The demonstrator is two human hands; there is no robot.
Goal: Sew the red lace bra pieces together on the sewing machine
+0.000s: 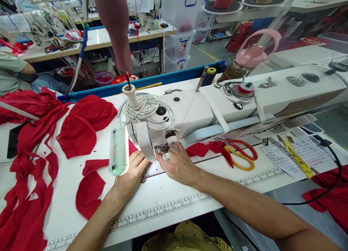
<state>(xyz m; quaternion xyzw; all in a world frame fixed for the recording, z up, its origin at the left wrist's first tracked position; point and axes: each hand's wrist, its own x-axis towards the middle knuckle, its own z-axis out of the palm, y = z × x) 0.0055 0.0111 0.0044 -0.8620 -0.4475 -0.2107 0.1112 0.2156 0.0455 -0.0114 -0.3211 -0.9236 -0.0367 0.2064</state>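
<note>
My left hand (131, 170) lies with fingers stretched out flat beside the head of a white sewing machine (190, 107), at the edge of a small piece of red fabric (132, 148). My right hand (178, 164) is on the other side of the needle area, its fingers bent together close under the thread tension parts. What its fingertips hold is hidden. A strip of red fabric (199, 149) runs out to the right behind that hand. Scissors (241, 155) with red and yellow handles lie right of the strip.
Cut red pieces (89, 189) and a heap of red fabric (32, 164) lie on the left. A lit lamp (119, 151) hangs beside the machine head. A printed ruler (163, 211) runs along the front edge. Paper with a yellow tape measure (297, 158) lies at right.
</note>
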